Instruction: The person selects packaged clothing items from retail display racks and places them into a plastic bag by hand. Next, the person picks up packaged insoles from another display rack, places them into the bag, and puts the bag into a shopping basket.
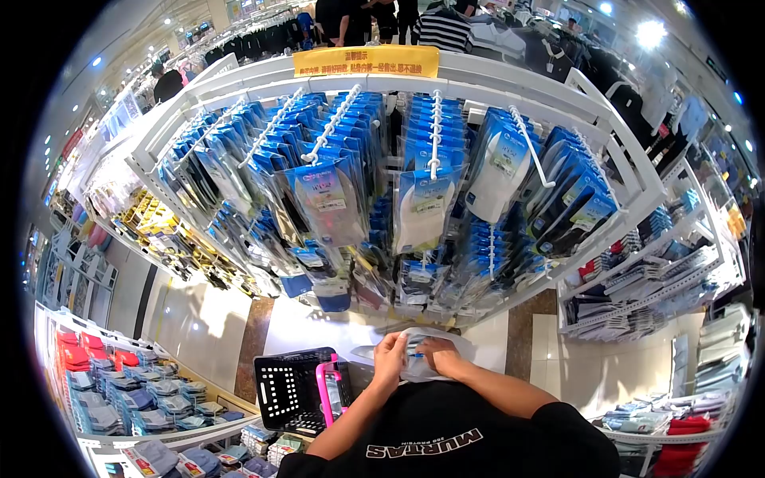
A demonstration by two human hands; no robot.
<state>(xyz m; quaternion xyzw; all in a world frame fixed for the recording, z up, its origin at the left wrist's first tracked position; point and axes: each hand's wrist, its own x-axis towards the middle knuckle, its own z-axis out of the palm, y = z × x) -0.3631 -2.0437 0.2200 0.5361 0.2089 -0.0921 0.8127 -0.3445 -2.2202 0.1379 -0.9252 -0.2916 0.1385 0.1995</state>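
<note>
Close to my chest I hold a crinkled clear plastic packet [417, 368] with something pale inside and a bit of blue. My left hand [390, 353] pinches its left edge between thumb and fingers. On the other side, my right hand [440, 355] is closed with bent fingers at the packet's upper right; the fingertips are partly hidden. Beyond my hands stands a white rack with hooks, hung with blue-topped hosiery packets [328, 199]. Another pale packet [428, 209] hangs at the front of a middle hook.
A black shopping basket [275, 390] with a pink handle [325, 390] stands at my left. Long white hooks [534, 151] jut out toward me. A yellow sign [365, 62] tops the rack. Shelves of folded packets [135, 390] flank me. People [358, 20] stand in the background.
</note>
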